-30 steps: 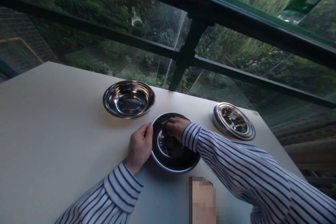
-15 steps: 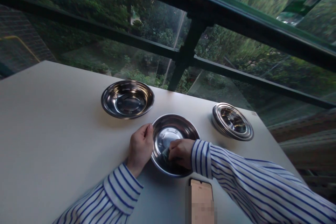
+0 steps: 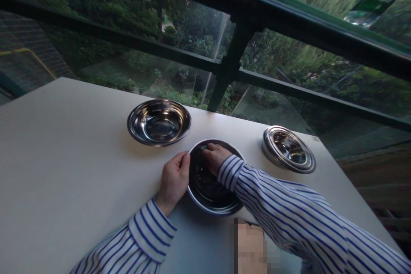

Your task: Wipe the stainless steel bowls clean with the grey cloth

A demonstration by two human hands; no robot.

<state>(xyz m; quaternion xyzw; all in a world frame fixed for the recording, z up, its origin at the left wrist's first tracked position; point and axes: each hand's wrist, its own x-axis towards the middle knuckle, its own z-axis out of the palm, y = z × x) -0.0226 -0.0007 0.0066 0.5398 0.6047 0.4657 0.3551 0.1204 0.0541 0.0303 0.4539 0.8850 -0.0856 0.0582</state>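
Observation:
A shiny metal bowl (image 3: 215,205) stands on the white table in front of me. My left hand (image 3: 175,180) pinches its left rim, thumb on top and fingers curled. Inside the bowl, my right hand (image 3: 215,157) reaches to the far inner wall with its fingers bent down and together. Whatever lies under those fingertips is hidden from view. Both wrists are in blue-and-white striped sleeves.
A wide metal bowl (image 3: 159,122) stands behind and to the left. At the right is a stack of metal bowls (image 3: 289,149). A phone (image 3: 252,248), partly blurred, lies near the table's (image 3: 80,158) front. Behind are a dark railing (image 3: 144,47) and a green bottle (image 3: 375,0).
My right hand has moved from the bowl's near side up to its far inner wall. A crumpled greyish thing seen under its fingers earlier is now hidden. My left hand keeps its hold.

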